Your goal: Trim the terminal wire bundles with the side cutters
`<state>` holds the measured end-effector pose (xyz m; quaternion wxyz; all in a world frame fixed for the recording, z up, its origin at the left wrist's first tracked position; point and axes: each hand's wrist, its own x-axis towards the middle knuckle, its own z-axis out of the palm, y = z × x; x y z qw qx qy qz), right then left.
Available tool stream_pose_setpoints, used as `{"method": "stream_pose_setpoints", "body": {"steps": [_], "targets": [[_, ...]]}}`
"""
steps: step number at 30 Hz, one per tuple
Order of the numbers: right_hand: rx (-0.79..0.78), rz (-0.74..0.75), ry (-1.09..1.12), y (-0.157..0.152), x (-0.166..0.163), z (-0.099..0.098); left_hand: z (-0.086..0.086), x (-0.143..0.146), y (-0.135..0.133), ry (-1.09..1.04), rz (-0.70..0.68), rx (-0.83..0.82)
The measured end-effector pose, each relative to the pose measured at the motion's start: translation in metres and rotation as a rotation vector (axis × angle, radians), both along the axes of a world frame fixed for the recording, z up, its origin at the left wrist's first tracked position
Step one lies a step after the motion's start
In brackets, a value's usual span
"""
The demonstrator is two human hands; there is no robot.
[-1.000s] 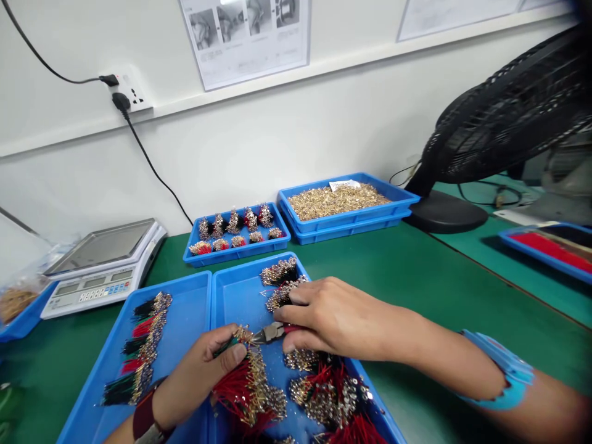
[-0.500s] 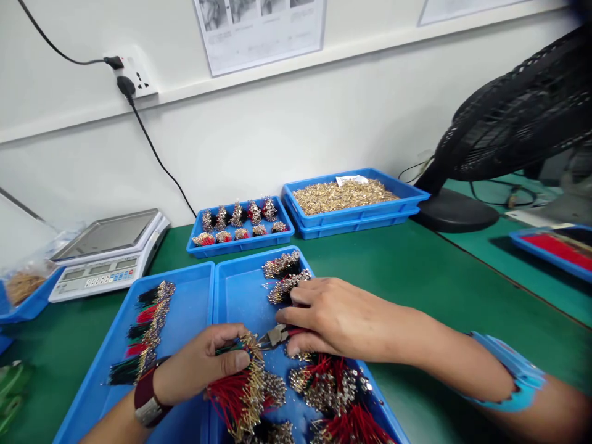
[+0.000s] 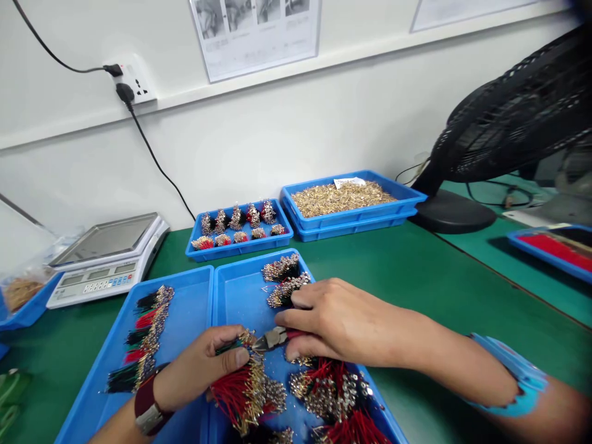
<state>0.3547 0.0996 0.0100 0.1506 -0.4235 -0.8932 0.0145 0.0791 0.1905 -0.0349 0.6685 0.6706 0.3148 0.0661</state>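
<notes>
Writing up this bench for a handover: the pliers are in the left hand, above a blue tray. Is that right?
No: the head view shows the pliers in the right hand, not the left. They are above a blue tray, as you said. The left hand holds a bunch of wires.

The shallow tray (image 3: 243, 302) is smooth, glossy blue plastic, and the wires (image 3: 234, 394) lying in it have shiny red insulation ending in bright brass-coloured metal terminals. The pliers (image 3: 275, 338) above it show a dull steel head. Behind the tray, the scale's pan (image 3: 104, 239) is brushed metal; right of the tray, the fan guard (image 3: 522, 117) is matt black plastic.
</notes>
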Motion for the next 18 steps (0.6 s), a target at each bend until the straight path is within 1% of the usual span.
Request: {"method": "stream_pose_setpoints", "body": {"steps": [6,12,15,18], "targets": [[0.157,-0.066,-0.031,0.002,0.003,-0.005,0.011,0.003,0.0,-0.014,-0.043,0.02],[0.118,-0.045,-0.058,0.003,0.002,-0.007,0.017,0.004,0.0,-0.095,-0.106,-0.091],[0.098,-0.035,-0.056,0.003,0.002,-0.006,0.017,0.005,-0.001,-0.128,-0.097,-0.148],[0.081,-0.011,-0.059,0.003,0.003,-0.005,0.012,0.004,-0.002,-0.108,-0.054,-0.195]]}}
